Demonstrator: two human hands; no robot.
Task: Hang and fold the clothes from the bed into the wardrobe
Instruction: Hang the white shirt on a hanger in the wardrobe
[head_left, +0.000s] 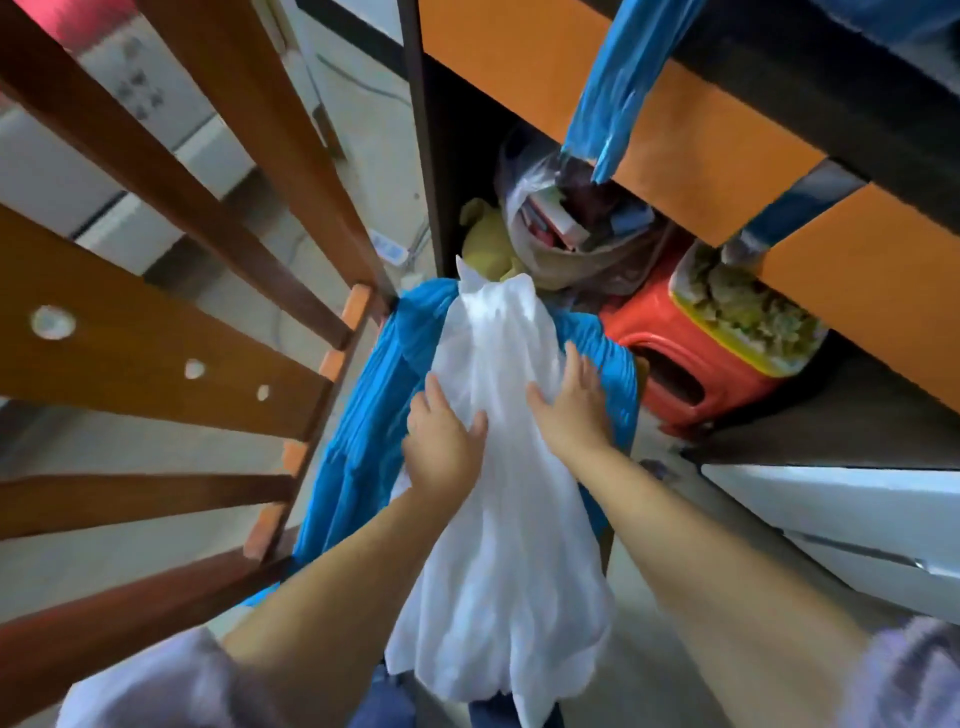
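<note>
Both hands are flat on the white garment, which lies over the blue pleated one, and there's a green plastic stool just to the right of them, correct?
Not quite: the stool is red, not green, as the head view shows. The rest holds: the left hand and right hand lie with straight fingers on the white garment, which rests over the blue pleated garment, and the stool stands to their right.

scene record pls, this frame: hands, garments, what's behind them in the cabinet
left hand: flat on white garment, fingers straight
right hand: flat on white garment, fingers spread
white garment: draped over blue garment, hangs toward the camera
blue garment: pleated, under the white one, shows on both sides
red stool: behind, in the cabinet, right of the garments
plastic bag: clear, stuffed, above the garments
wooden frame: slatted, left
</note>
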